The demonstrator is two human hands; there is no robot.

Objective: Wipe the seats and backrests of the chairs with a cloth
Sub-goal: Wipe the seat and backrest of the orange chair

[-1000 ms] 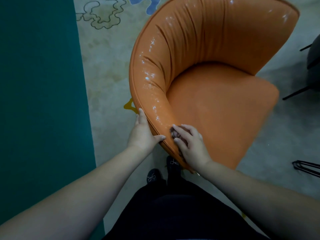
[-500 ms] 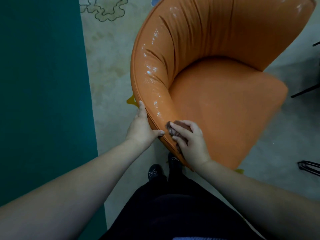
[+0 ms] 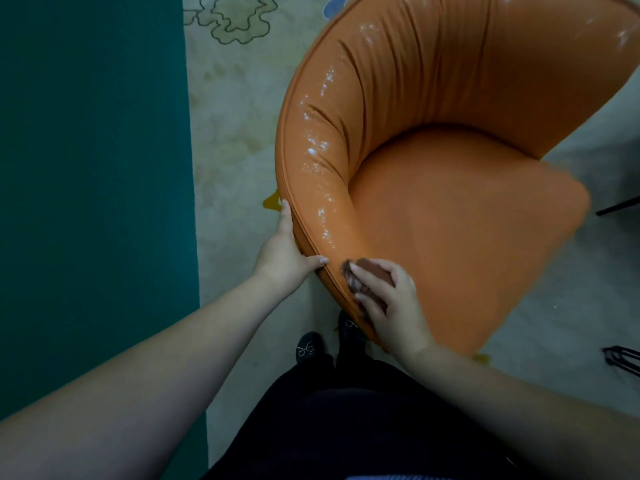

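The person is standing over 1 orange chair (image 3: pixel 450 220), which is sitting on a pale patterned rug (image 3: pixel 235 140) just in front of their dark shoes (image 3: pixel 310 348); the right hand (image 3: pixel 391 306) is pressing a small brownish cloth (image 3: pixel 363 271) against the near end of the curved backrest (image 3: pixel 398 81), with fingers curled around the wad so that most of it is hidden under the palm; the left hand (image 3: pixel 282 258) is bracing the outside of the backrest, its fingers lying flat along the outer wall and its thumb hooking over the piped rim, holding nothing else. The cloth is looking soft, light and easily bunched, so it is probably best kept balled under the fingertips and pushed flat along the surface; the upholstery is looking smooth and glossy, with wet beads glinting down the inner curve, so I am judging it slippery under the cloth and likely to smear unless strokes overlap. The chair itself is appearing padded yet firm enough to lean on, and the rim is seeming the sensible place to steady it, since it may slide or turn on the rug. The seat (image 3: pixel 467 209) is looking matte and dry. Around it, a teal surface (image 3: pixel 93 202) is filling the left side, and thin black metal legs (image 3: pixel 623 358) of other furniture are showing at the right edge, well apart from the chair; the pleated folds in the backrest are the likeliest spots to trap moisture.
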